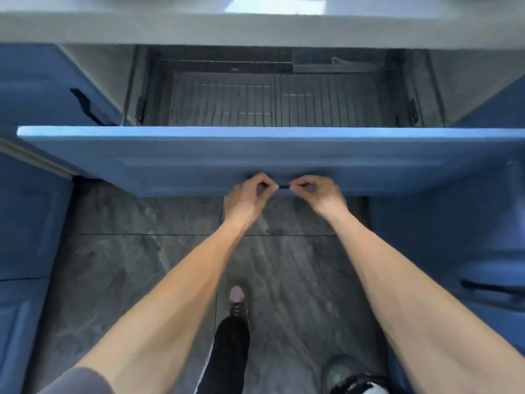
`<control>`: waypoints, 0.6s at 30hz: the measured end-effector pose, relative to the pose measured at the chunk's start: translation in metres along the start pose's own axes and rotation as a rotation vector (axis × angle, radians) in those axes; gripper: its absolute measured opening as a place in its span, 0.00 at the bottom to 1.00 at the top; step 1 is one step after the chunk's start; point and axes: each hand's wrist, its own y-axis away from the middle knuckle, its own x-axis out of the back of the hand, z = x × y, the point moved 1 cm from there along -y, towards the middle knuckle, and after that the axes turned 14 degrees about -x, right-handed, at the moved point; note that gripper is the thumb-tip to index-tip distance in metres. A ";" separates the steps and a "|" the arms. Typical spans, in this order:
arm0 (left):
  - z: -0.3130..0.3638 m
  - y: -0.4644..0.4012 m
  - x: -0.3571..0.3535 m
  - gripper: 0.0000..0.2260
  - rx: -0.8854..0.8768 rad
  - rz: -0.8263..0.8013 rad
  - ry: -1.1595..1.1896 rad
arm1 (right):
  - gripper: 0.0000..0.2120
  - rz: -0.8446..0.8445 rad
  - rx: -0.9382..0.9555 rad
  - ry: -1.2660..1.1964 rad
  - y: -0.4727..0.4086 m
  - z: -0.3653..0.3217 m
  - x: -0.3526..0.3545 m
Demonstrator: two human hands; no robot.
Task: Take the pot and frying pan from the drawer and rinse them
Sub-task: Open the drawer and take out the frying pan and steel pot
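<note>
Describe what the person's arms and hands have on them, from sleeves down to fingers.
Both forearms are bare from above the elbow down. A grey short sleeve shows at the left upper arm. The left hand and right hand are uncovered: no gloves, and no watch, bracelet or ring that I can make out.

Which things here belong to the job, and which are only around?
For the job:
drawer
drawer handle
left hand
right hand
wire rack; no pot or pan visible

Only around:
countertop
floor tiles
neighbouring cabinet doors
</note>
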 end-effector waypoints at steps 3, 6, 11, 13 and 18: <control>0.001 -0.028 0.013 0.07 0.040 -0.055 -0.003 | 0.10 -0.051 -0.050 -0.049 -0.018 -0.021 0.008; 0.003 -0.050 0.017 0.08 0.085 -0.073 0.015 | 0.12 -0.058 -0.116 -0.008 -0.034 -0.038 0.017; -0.005 -0.089 0.021 0.08 0.070 -0.052 0.019 | 0.10 -0.078 -0.148 -0.075 -0.073 -0.054 0.023; -0.004 -0.103 0.023 0.09 0.060 -0.034 0.018 | 0.10 -0.069 -0.133 -0.101 -0.086 -0.059 0.024; 0.000 -0.138 0.028 0.08 0.090 -0.004 0.033 | 0.05 -0.019 -0.137 -0.071 -0.104 -0.083 0.035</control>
